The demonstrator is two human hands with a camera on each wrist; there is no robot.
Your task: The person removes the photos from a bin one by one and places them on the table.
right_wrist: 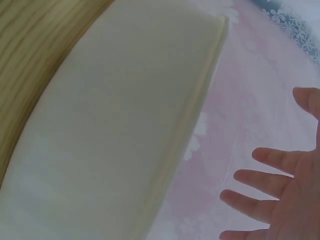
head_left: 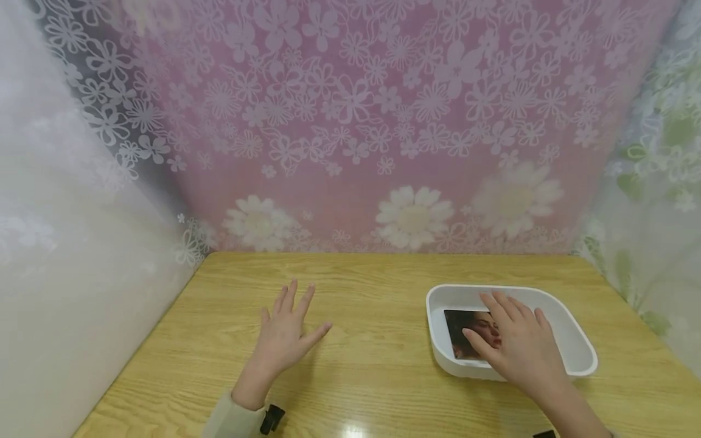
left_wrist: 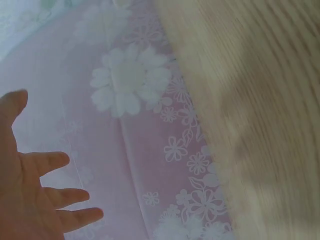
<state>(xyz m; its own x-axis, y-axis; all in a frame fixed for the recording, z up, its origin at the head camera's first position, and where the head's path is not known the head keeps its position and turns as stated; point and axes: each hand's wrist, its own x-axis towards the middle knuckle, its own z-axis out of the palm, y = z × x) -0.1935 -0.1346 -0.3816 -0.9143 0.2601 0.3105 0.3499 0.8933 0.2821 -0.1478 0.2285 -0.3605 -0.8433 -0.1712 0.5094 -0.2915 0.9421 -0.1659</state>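
In the head view a white plastic tray [head_left: 569, 340] with rounded corners stands on the right of the wooden table. Inside it lies a dark picture card [head_left: 465, 334] showing part of a face; its right side is hidden behind my right hand [head_left: 523, 347]. That hand hovers over the tray with fingers spread and nothing held. The right wrist view shows the tray's outer wall [right_wrist: 110, 110] beside the spread fingers [right_wrist: 260, 207]. My left hand [head_left: 285, 337] is over the left half of the table, fingers and thumb spread, holding nothing.
The wood-grain table [head_left: 361, 316] reaches back to a pink floral curtain [head_left: 350, 121]. A pale sheet [head_left: 66, 213] hangs along the left side and a floral one [head_left: 652, 182] along the right. A small black clip [head_left: 272, 420] sits at the left sleeve.
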